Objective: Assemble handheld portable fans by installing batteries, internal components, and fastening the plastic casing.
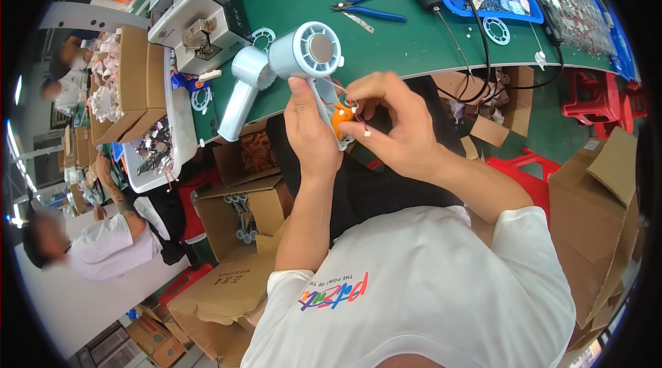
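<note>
Green workbench (pixel 289 2) spans the far side before you, from about 11 to 2 o'clock. Boxy white machine (pixel 183 13) stands on it at 10 to 11; blue tray (pixel 507 18) of small parts at 1. Light-blue fan (pixel 296 51), round head uppermost, is at 12, held at the near bench edge, its handle open toward your right. A second light-blue handle piece (pixel 238 109) lies at 10, just beside the fan head. Your left hand (pixel 310 130) is closed around the fan's handle, thumb pointing up toward the head. Your right hand (pixel 396 116) is curled narrow at the handle's open side; whether its fingertips grip a part or only touch it, cannot tell. Blue-handled cutters (pixel 376 13) lie near 12 to 1, jaws toward 11. Orange cell (pixel 341 120) sits at the open handle, between your hands, with thin red wires beside it.
</note>
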Tool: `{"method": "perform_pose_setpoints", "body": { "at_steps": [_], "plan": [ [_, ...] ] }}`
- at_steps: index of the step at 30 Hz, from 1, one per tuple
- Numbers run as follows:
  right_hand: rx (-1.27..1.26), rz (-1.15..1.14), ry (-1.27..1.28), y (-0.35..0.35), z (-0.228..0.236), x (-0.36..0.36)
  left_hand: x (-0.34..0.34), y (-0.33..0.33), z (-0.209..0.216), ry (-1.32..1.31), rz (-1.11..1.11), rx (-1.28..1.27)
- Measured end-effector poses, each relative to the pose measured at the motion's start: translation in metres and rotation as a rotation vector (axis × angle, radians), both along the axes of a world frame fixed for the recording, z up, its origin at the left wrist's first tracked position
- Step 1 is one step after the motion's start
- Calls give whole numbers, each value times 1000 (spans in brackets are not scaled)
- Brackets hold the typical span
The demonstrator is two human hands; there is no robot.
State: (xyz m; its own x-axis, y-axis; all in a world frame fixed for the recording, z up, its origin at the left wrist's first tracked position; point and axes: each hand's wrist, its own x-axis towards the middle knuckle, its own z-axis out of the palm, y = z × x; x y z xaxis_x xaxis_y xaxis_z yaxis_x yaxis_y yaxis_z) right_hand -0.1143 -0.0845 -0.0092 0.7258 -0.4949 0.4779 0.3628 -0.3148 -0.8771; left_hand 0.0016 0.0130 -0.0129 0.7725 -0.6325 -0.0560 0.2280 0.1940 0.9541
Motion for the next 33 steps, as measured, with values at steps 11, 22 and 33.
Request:
{"method": "perform_pose_setpoints", "body": {
  "at_steps": [11,22,33],
  "plan": [
    [406,-45,29,-4,33,4,-3,-13,-2,-72,-40,-137],
    [371,-143,-162,-3,42,4,-1,-12,0,-126,6,-84],
    [279,-58,-145,-37,57,-19,31,13,-10,301,-206,-247]
  ]
}}
